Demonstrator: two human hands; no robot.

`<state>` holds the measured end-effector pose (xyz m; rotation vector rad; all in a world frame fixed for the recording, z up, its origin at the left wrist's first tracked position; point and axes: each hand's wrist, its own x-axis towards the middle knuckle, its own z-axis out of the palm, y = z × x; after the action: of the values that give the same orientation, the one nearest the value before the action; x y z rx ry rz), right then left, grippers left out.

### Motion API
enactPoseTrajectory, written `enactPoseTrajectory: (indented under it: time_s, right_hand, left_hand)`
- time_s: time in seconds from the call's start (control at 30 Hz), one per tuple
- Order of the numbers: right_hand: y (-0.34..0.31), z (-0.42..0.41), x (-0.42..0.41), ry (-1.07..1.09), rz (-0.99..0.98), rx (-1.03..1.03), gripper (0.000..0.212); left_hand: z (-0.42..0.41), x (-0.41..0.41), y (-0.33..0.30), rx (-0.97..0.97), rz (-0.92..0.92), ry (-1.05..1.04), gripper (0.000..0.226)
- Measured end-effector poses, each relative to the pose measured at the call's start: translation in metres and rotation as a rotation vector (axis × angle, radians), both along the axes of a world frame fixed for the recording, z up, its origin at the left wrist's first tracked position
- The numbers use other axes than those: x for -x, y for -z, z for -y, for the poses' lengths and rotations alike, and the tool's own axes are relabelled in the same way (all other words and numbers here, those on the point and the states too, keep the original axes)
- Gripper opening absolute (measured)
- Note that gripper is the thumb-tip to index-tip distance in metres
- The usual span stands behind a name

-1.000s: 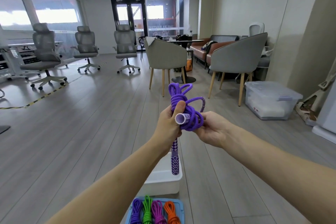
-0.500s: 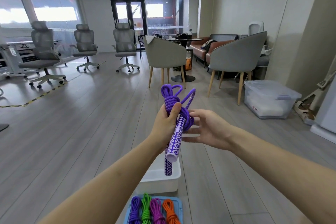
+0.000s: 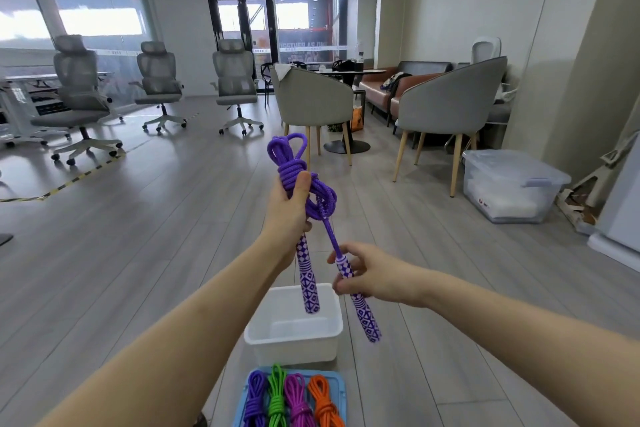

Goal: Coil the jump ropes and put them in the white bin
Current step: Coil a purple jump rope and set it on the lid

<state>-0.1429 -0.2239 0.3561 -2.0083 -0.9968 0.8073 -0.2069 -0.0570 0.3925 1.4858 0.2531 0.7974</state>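
Note:
My left hand (image 3: 290, 211) grips a coiled purple jump rope (image 3: 294, 170) in the air, its loops sticking up above my thumb. One purple-and-white patterned handle (image 3: 308, 282) hangs straight down from that fist. My right hand (image 3: 363, 270) pinches the second handle (image 3: 363, 314) near its top, pulling it down and to the right. Under both handles, on the floor, the white bin (image 3: 294, 341) holds no ropes.
A blue tray (image 3: 341, 388) at the bottom edge holds several coiled ropes: purple, green, magenta and orange. Grey armchairs, a round table and a lidded clear storage box (image 3: 512, 187) stand at the right. Office chairs line the left window. Grey plank floor lies between.
The rope bundle has been wrapped and the second handle pulled out of it. My right hand dropped from beside the coil to pinch that handle. The view tilted down, showing more of the bin.

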Motion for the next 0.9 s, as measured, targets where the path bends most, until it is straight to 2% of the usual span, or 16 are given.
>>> enactPoseTrajectory:
  time_s: [0.13,0.2,0.3,0.47,0.63,0.7,0.77,0.9]
  right_hand:
    - [-0.003,-0.014,0.005,0.073,0.006,-0.194,0.01]
    - [0.003,-0.016,0.008,0.101,0.101,-0.229,0.017]
    - [0.016,-0.013,0.012,0.044,0.214,-0.176,0.023]
    - [0.014,-0.008,-0.002,0.027,0.277,-0.072,0.01]
    - [-0.004,0.001,-0.026,0.197,0.252,-0.137,0.034]
    - [-0.015,0.001,-0.031,0.3,0.181,-0.268,0.035]
    - [-0.022,-0.002,-0.03,0.359,0.031,-0.435,0.036]
    - [-0.032,-0.006,-0.024,0.335,-0.149,-0.693,0.047]
  left_hand:
    - [0.009,-0.002,0.01,-0.057,-0.048,0.033,0.026]
    - [0.012,-0.001,0.009,-0.011,-0.011,0.001,0.023]
    - [0.01,0.001,0.004,0.036,0.087,-0.031,0.013]
    - [0.01,0.012,0.009,-0.038,-0.053,0.048,0.026]
    - [0.018,0.015,0.02,-0.111,-0.07,0.127,0.02]
    - [0.022,0.014,0.024,-0.17,-0.093,0.15,0.019]
    - [0.025,0.013,0.028,-0.226,-0.129,0.161,0.02]
    - [0.03,0.008,0.036,-0.334,-0.171,0.168,0.026]
